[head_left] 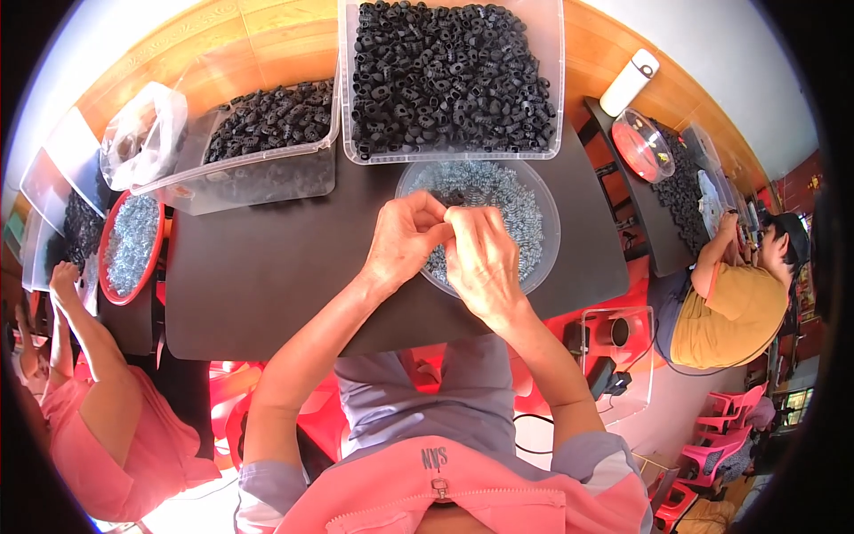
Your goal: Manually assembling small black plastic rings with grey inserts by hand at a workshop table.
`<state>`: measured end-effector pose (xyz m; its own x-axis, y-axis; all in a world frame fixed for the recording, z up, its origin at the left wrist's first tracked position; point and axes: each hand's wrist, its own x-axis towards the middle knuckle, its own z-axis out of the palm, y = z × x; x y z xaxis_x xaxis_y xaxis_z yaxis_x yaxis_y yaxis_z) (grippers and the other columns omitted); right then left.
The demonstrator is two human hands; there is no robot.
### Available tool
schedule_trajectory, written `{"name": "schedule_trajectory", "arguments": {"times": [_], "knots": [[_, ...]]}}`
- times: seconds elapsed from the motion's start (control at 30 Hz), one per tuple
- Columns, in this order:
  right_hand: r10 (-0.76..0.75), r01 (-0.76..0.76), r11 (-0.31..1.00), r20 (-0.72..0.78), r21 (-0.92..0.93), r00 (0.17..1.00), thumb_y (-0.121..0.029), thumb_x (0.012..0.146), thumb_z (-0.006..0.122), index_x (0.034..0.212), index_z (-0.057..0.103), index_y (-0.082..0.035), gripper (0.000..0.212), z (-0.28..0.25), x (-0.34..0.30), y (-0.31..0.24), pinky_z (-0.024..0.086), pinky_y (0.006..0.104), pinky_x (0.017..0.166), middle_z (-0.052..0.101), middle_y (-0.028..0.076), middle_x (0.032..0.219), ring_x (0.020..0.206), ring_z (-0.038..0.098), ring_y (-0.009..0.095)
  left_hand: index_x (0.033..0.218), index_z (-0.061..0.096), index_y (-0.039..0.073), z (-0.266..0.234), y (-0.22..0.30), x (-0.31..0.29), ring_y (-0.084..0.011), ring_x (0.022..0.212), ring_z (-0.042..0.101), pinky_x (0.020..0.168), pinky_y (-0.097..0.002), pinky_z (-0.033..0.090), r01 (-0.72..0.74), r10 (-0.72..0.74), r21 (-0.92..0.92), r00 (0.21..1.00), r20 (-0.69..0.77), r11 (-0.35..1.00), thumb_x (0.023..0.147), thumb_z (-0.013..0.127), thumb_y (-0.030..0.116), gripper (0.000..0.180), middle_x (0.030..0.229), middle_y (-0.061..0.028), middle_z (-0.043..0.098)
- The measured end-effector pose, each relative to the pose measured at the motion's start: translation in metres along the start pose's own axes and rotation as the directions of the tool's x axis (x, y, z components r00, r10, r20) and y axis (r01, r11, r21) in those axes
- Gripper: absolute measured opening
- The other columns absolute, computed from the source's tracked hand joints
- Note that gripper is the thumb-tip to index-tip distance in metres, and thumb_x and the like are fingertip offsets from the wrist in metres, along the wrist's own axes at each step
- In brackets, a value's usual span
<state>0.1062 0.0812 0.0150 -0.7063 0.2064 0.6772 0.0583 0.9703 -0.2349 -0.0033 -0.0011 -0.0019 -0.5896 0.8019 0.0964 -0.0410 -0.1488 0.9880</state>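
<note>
My left hand [402, 238] and my right hand [485, 260] meet fingertip to fingertip over a round clear bowl [553, 233]. Both are pinched closed. A bit of something dark shows by the fingertips, but the fingers hide most of it and I cannot make out what it is. Small silvery pieces [525, 209], which look like coil springs, fill much of the bowl. Just beyond it stands a clear plastic bin [454, 158] heaped with small black hollow plastic parts [449, 80].
Left of the bin, a second clear bin [258, 182] holds more black parts on the dark table [258, 285]. At far left are a plastic bag [147, 133], a red-rimmed basin [107, 267] and a co-worker's arm [93, 329]. Another person [729, 311] works at right, near a white bottle [630, 82].
</note>
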Motion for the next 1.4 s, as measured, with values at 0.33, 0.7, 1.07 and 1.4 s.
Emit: {"name": "schedule_trajectory", "arguments": {"times": [0.33,0.7,1.07,1.4], "knots": [[-0.078,0.072,0.993,-0.063,-0.096,0.995,0.004,0.065,0.062,0.093,0.052,-0.003,0.031,0.007,-0.009,0.002,0.05,0.0317,0.055,0.051,0.008,0.075,0.071,0.053,0.024,0.081,0.058,-0.006,0.002,-0.002,-0.002,-0.0089,0.066,0.06,0.058,-0.0257,0.047,0.037,-0.038,0.075,0.999,0.012,0.997,0.077,0.062,0.0,0.009,0.07,-0.0101,0.066],[0.133,-0.132,0.991,-0.116,0.014,0.984,-0.008,0.076,0.069,0.097,0.061,-0.005,0.023,-0.008,0.009,0.027,0.05,0.0365,0.066,0.063,0.008,0.089,0.081,0.06,0.028,0.088,0.063,0.002,-0.033,0.078,-0.006,-0.0036,0.056,0.049,0.051,-0.0198,0.042,-0.376,0.693,0.629,0.61,-0.384,0.68,0.078,0.067,0.0,0.011,0.074,-0.0009,0.061],[0.313,-0.306,0.949,0.11,-0.073,0.943,-0.009,0.074,0.068,0.081,0.066,-0.006,0.008,-0.011,0.003,0.055,0.047,0.0404,0.069,0.06,0.008,0.078,0.08,0.057,0.029,0.096,0.066,0.006,-0.047,0.093,0.002,-0.0166,0.068,0.06,0.055,-0.028,0.048,-0.387,0.793,0.79,0.579,-0.193,0.475,0.071,0.063,-0.009,0.029,0.094,-0.0088,0.063],[0.305,-0.312,0.95,0.299,-0.026,0.904,-0.006,0.072,0.069,0.084,0.064,-0.002,0.014,0.008,-0.004,0.048,0.046,0.0428,0.074,0.059,0.012,0.083,0.085,0.057,0.032,0.093,0.062,0.004,0.023,-0.005,0.011,-0.0311,0.084,0.061,0.072,-0.0419,0.05,-0.337,0.306,0.864,0.924,0.228,0.375,0.072,0.063,0.001,0.021,0.086,-0.0114,0.06]]}}
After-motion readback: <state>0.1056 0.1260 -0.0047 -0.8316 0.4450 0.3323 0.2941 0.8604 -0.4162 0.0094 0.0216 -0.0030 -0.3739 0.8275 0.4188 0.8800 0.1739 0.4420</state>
